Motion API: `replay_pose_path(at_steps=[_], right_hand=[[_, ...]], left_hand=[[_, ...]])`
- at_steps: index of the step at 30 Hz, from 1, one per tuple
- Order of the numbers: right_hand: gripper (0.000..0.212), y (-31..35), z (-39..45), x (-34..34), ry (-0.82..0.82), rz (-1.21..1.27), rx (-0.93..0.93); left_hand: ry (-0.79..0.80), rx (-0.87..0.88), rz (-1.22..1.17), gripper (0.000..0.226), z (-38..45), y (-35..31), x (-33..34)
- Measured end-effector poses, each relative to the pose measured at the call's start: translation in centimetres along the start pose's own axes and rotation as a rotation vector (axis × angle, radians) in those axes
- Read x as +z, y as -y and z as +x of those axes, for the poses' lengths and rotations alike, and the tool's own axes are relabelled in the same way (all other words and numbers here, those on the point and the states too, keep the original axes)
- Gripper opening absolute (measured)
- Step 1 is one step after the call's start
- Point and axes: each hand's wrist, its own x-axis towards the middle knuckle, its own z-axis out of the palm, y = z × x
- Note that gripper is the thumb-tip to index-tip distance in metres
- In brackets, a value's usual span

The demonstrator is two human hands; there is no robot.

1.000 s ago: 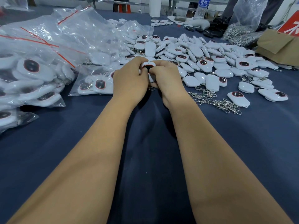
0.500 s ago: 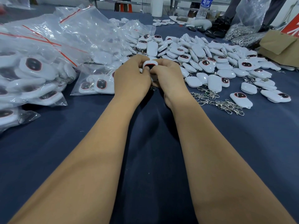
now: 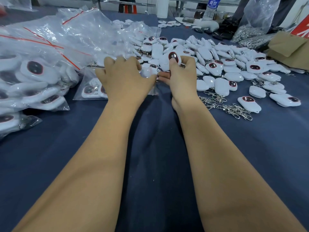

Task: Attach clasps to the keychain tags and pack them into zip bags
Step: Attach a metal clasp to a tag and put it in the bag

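Observation:
My right hand (image 3: 181, 76) grips a white keychain tag (image 3: 172, 58) with a dark red oval face, held upright; a small metal clasp (image 3: 158, 72) hangs at its lower left. My left hand (image 3: 123, 77) lies over a small clear zip bag (image 3: 88, 91) that holds a few tags, and pinches clear plastic at the bag's right end between thumb and fingers. The two hands nearly touch at the thumb. A wide heap of loose white tags (image 3: 217, 67) spreads behind and to the right of my right hand.
Loose metal clasps (image 3: 230, 109) lie right of my right forearm. Filled zip bags (image 3: 33, 81) pile up at the left, with empty red-striped bags (image 3: 80, 36) behind them. A cardboard box (image 3: 287, 47), a sack of clasps (image 3: 250, 36) and a bottle (image 3: 211, 7) stand at the back right.
My hands have come apart. The right hand keeps the tag and has lifted it slightly; the left hand has moved left onto the small zip bag.

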Motion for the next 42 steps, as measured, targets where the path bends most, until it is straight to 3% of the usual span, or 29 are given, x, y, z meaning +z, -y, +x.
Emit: replay_pose_path(at_steps=[3, 7, 12, 18, 24, 27, 31, 33, 35, 37, 40, 42], right_hand=[[0.011, 0.2, 0.0, 0.1, 0.015, 0.074, 0.028], [0.009, 0.6, 0.0, 0.2, 0.035, 0.143, 0.056], [0.013, 1.0, -0.3, 0.2, 0.138, 0.233, 0.096], [0.012, 0.4, -0.7, 0.4, 0.202, -0.112, 0.044], [0.027, 0.3, -0.9, -0.1, 0.205, -0.301, -0.022], [0.019, 0.3, -1.0, 0.0, 0.216, -0.334, -0.011], [0.032, 0.2, -1.4, 0.4, 0.371, -0.431, -0.036], [0.024, 0.1, -1.5, 0.6, 0.406, -0.483, -0.052], [0.007, 0.2, -1.6, 0.7, 0.364, -0.524, -0.084], [0.005, 0.2, -1.5, 0.6, 0.326, -0.554, -0.096], [0.017, 0.3, -1.7, 0.6, 0.416, -0.611, -0.080], [0.021, 0.4, -1.6, 0.5, 0.331, -0.642, -0.112]], left_hand=[[0.071, 0.039, 0.094, 0.047, -0.3, -0.2, 0.5], [0.073, 0.079, 0.108, 0.021, -0.4, -0.3, 0.6], [-0.019, -0.054, -0.166, 0.015, -0.1, -0.7, 0.1], [-0.089, -0.161, -0.505, 0.016, -0.1, -0.8, -0.7], [-0.212, -0.123, -0.754, 0.011, -0.2, -0.8, -1.1], [-0.203, -0.096, -0.789, 0.014, -0.3, -0.9, -1.1], [-0.178, -0.070, -0.795, 0.020, -0.5, -1.2, -1.2], [-0.201, -0.069, -0.808, 0.019, -0.6, -1.2, -1.4], [-0.222, -0.062, -0.819, 0.019, -0.6, -1.3, -1.6], [-0.199, -0.050, -0.805, 0.018, -0.7, -1.4, -1.6], [-0.099, -0.013, -0.743, 0.012, -0.9, -1.5, -1.3], [-0.049, 0.019, -0.677, 0.014, -1.0, -1.5, -1.0]])
